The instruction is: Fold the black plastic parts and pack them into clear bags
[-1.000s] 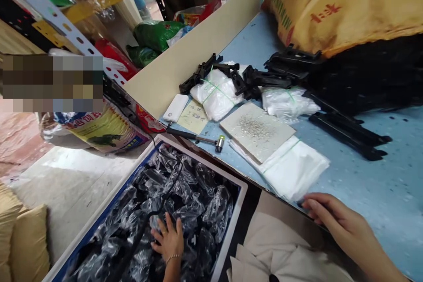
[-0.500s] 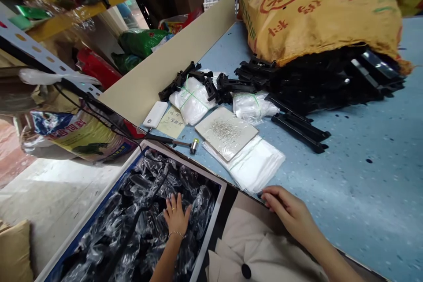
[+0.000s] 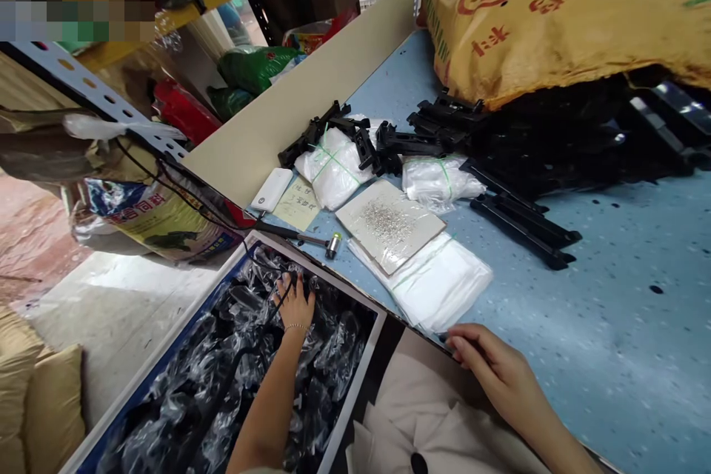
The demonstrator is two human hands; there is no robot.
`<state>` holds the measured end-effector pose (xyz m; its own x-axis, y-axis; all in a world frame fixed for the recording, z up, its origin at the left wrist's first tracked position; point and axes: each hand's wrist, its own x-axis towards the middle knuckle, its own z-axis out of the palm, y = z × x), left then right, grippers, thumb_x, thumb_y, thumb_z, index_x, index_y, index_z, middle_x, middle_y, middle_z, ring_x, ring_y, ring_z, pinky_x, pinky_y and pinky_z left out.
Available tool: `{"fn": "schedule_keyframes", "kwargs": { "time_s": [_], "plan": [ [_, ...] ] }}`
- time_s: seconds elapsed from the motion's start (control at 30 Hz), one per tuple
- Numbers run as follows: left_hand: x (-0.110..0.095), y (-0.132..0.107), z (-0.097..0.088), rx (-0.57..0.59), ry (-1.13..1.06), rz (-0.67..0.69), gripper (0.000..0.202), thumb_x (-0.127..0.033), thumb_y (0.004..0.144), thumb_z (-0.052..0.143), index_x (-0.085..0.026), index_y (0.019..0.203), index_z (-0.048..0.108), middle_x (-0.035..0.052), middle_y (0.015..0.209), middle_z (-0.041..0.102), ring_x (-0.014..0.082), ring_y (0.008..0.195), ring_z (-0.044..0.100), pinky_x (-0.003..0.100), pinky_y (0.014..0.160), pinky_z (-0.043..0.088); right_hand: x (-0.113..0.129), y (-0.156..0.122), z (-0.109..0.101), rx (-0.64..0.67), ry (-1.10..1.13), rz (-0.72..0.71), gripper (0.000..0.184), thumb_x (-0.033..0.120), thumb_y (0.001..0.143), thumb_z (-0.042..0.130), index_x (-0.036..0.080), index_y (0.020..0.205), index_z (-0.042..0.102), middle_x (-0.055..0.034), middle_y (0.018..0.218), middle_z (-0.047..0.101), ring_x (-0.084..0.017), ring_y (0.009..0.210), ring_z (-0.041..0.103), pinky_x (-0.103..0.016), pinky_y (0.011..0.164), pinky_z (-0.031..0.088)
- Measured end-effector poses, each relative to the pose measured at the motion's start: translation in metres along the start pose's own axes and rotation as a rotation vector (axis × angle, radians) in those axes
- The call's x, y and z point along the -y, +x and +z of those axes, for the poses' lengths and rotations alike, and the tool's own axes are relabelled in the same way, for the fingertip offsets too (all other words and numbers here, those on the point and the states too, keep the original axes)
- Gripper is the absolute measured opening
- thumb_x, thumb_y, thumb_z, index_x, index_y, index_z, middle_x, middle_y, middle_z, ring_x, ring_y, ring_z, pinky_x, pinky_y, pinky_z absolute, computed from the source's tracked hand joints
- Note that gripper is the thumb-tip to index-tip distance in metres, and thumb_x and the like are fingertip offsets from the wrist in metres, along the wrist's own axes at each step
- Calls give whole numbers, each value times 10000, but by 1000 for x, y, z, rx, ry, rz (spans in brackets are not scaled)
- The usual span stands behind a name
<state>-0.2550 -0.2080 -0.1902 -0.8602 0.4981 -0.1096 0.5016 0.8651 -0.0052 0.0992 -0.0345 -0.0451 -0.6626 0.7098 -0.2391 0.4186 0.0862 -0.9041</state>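
My left hand (image 3: 293, 304) lies flat, fingers spread, on the clear-bagged black parts (image 3: 233, 378) that fill a white-rimmed blue crate (image 3: 366, 378) beside the table. It holds nothing. My right hand (image 3: 492, 369) rests on the near edge of the blue table (image 3: 611, 326), its fingertips touching the corner of a banded stack of clear plastic bags (image 3: 438, 285). A pale board strewn with small metal bits (image 3: 389, 225) lies on that stack.
A small hammer (image 3: 311, 238), a paper note (image 3: 297, 203) and a white power bank (image 3: 271, 189) lie near the table's left edge. Two bundles of white bags (image 3: 333, 167) and loose black plastic frames (image 3: 522, 218) spill from a yellow sack (image 3: 555, 7).
My left hand has slid forward across the bagged parts toward the far end of the crate. My right hand has stayed at the table edge by the bag stack.
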Motion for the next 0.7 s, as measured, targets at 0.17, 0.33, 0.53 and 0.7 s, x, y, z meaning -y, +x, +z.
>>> {"fn": "schedule_keyframes", "kwargs": {
  "time_s": [0.17,0.33,0.53,0.7],
  "plan": [
    [3,12,11,72,12,-118,530,-359,923,364,-159,1413,402,215,1493,346,362,1408,262,567,1077,277,-3,-1,1,-4,-7,29,296,465,911,488,250,1056,630,-45,947,692,-175,796,661,-260,705,557],
    [8,11,17,148,-2,-121,507,-346,933,331,-182,1409,397,197,1489,364,321,1413,272,520,1073,305,-2,2,2,-41,-52,9,298,471,898,502,248,1030,648,-43,907,700,-173,749,664,-249,678,560],
    [3,9,9,215,-7,-125,521,-381,931,323,-203,1415,396,192,1489,370,333,1401,294,558,1062,299,-5,4,0,-33,-43,-31,288,472,891,514,249,1006,655,-44,874,715,-188,746,670,-261,664,561],
    [-16,-30,5,213,-43,-105,565,-366,931,326,-187,1467,306,212,1546,237,384,1420,220,622,1069,239,-11,6,-1,-6,-44,-58,311,491,875,528,242,1003,663,-51,902,722,-198,780,684,-265,688,569]
  ]
}}
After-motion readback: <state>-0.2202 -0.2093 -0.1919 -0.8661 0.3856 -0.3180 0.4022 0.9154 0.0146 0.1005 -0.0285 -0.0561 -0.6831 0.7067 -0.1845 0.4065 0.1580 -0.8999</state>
